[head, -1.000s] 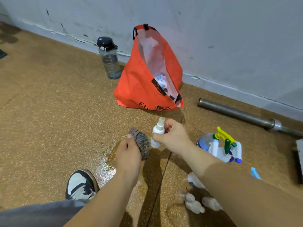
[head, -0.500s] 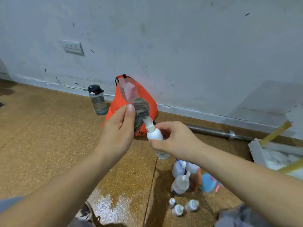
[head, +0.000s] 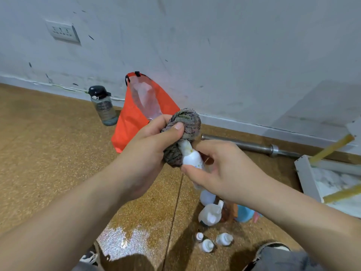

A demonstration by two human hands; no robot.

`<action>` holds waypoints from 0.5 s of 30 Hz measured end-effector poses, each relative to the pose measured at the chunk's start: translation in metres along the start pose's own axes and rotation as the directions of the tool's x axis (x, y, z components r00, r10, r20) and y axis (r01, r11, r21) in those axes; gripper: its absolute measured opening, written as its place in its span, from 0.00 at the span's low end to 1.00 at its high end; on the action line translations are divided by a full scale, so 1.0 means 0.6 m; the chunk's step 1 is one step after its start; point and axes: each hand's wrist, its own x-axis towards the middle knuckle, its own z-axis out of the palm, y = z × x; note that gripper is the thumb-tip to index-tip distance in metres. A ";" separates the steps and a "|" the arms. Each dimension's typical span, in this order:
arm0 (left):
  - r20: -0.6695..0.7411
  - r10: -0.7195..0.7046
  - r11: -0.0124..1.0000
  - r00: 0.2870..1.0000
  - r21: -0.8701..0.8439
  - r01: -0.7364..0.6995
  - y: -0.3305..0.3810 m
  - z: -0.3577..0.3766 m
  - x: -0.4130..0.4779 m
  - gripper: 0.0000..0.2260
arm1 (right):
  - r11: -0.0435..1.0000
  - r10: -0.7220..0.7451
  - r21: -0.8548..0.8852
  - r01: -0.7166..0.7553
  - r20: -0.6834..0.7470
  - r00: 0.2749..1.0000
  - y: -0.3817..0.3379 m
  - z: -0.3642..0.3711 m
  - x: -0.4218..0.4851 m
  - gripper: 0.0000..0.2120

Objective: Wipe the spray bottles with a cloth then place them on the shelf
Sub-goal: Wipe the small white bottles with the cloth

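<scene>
We curl our right grip (head: 216, 173) round the small white spray bottle (head: 192, 158); our left grip (head: 150, 151) pinches the grey cloth (head: 183, 132), bunched over the bottle's top.

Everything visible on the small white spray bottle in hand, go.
The small white plastic spray bottle has a rounded shoulder and a narrow pale neck with yellowish marks; faint print on its side is unreadable. It is held in the air, tilted top up-left. The right hand grips its lower body, hiding the base. The grey striped cloth, gripped by the left hand, covers its top, hiding the nozzle.
</scene>
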 end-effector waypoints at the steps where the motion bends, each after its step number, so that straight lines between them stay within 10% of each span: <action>1: -0.022 -0.010 1.000 1.000 -0.008 0.009 0.000 0.003 0.007 0.17 | 1.000 -0.016 0.003 0.016 0.005 1.000 0.004 -0.002 0.002 0.14; 10: -0.233 -0.219 0.969 0.948 -0.168 0.183 -0.018 -0.006 0.031 0.15 | 0.995 0.005 0.095 -0.017 0.126 0.992 0.026 -0.001 -0.006 0.06; 15: -0.305 -0.068 0.994 0.950 -0.103 0.038 -0.008 -0.022 0.024 0.18 | 0.992 0.029 0.119 -0.041 0.100 0.995 0.032 -0.007 -0.013 0.08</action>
